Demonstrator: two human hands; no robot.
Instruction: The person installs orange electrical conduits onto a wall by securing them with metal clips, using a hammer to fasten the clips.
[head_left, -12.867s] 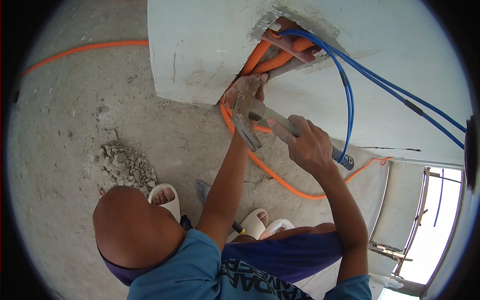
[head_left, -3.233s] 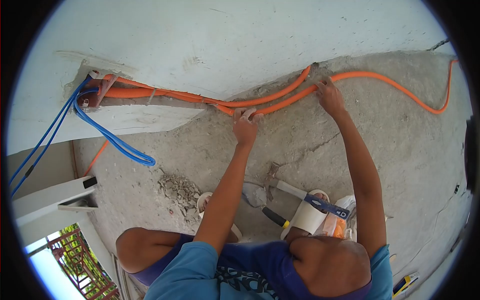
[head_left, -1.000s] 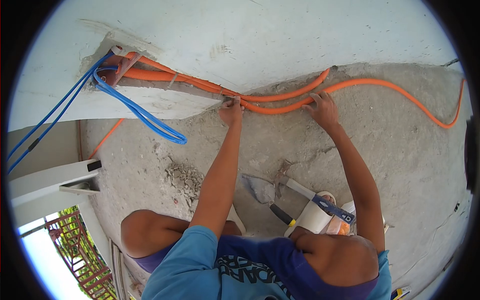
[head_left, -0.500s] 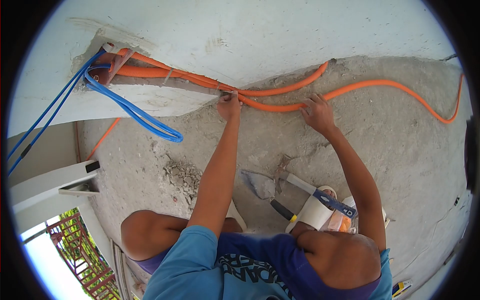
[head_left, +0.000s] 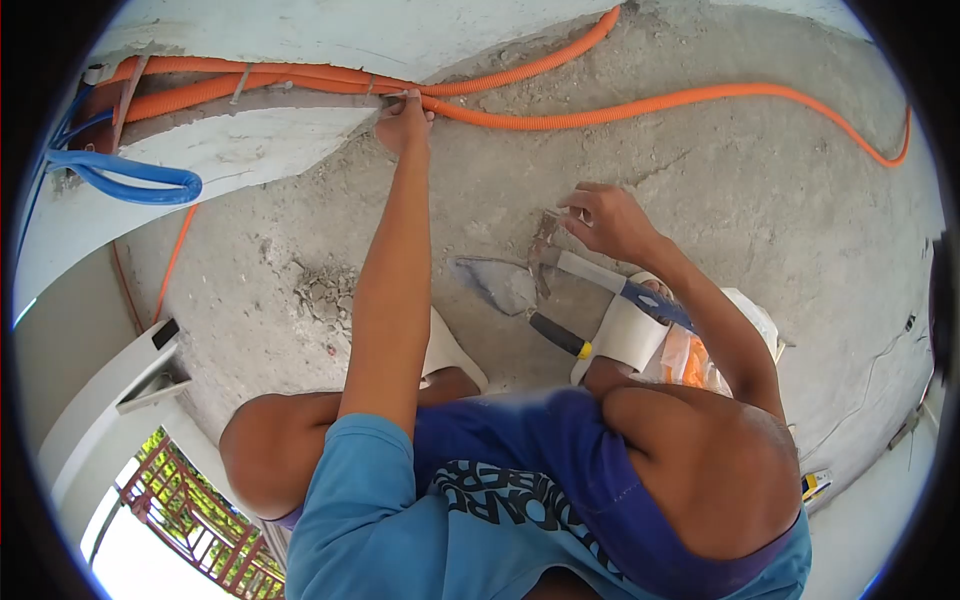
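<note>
My left hand (head_left: 404, 124) is closed at the lower end of the wall channel, its fingers against the orange corrugated conduit (head_left: 560, 120) where two runs meet. What it pinches there is too small to make out. My right hand (head_left: 606, 222) is off the conduit, fingers apart and curled, above the head of a hammer (head_left: 600, 272) lying on the floor. Beside the hammer is a trowel (head_left: 500, 285) with a black and yellow handle. Blue cable loops (head_left: 140, 178) hang from the box at the channel's left end.
Broken rubble (head_left: 326, 296) lies on the concrete floor (head_left: 480, 220) left of my feet. A plastic bag (head_left: 690, 360) with something orange is by my right sandal (head_left: 632, 335). A yellow tool (head_left: 816, 485) lies at the lower right. A metal grille (head_left: 200, 510) shows at the lower left.
My right hand has let go of the conduit and moved down toward the hammer. My left hand stays at the conduit junction. The camera view has shifted, moving the wall up and left.
</note>
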